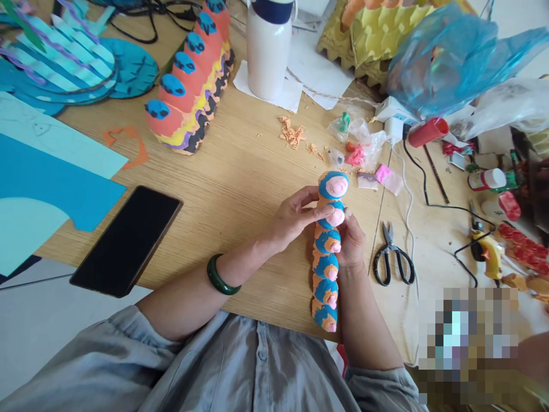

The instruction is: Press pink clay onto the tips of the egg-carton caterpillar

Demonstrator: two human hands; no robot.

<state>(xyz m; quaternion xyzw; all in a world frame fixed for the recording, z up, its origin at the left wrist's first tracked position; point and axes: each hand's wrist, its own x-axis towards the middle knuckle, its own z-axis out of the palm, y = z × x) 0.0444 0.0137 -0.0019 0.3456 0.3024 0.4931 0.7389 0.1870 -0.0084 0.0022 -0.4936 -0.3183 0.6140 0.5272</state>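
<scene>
The surface (223, 200) lay under it all, and I had the strip (319, 292) held over its near part, the lower end by the edge; whether it touched the wood I couldn't tell. I judged it light, perhaps hollow, stiff enough lengthwise but likely to dent under a hard squeeze. The left hand (289, 222) pinched it near the far end, thumb on top, forefinger along the side. The right hand (352, 240) pressed in from the opposite side; most of its fingers were hidden behind. The blue-and-orange bumps (325, 265) looked matte, so I expected little slip. The pink lumps (336, 186) seemed softest, easy to smear or pull loose; the low flanks gave me the safest hold.
</scene>
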